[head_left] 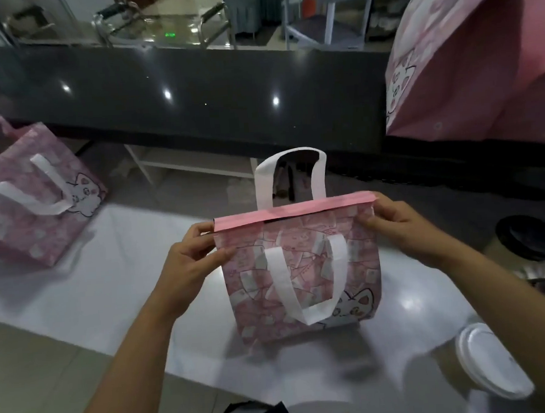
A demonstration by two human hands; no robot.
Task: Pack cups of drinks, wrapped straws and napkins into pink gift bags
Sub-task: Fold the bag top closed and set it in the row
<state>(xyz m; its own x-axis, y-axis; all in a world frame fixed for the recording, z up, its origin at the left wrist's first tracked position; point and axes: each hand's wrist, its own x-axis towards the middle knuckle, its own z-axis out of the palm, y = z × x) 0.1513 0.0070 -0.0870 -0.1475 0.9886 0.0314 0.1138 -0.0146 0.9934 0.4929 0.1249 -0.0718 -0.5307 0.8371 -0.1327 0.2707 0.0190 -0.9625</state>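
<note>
Pink gift bag point(300, 277) standing between both hands
Left hand point(192, 258) and right hand point(401, 228) are pinching its folded top corners above the white counter point(110, 278).

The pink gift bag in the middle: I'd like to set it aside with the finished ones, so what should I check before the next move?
1. Left hand pinches the left top corner of the pink cat-print gift bag: ok.
2. Right hand pinches the right top corner: ok.
3. Plain pink top strip is folded across the mouth: ok.
4. The bag's bottom rests on the white table: ok.
5. Drink, straw and napkin are inside: cannot tell, as the mouth is closed.
6. White-lidded cup near the right arm sits outside any bag: not ok.
</note>
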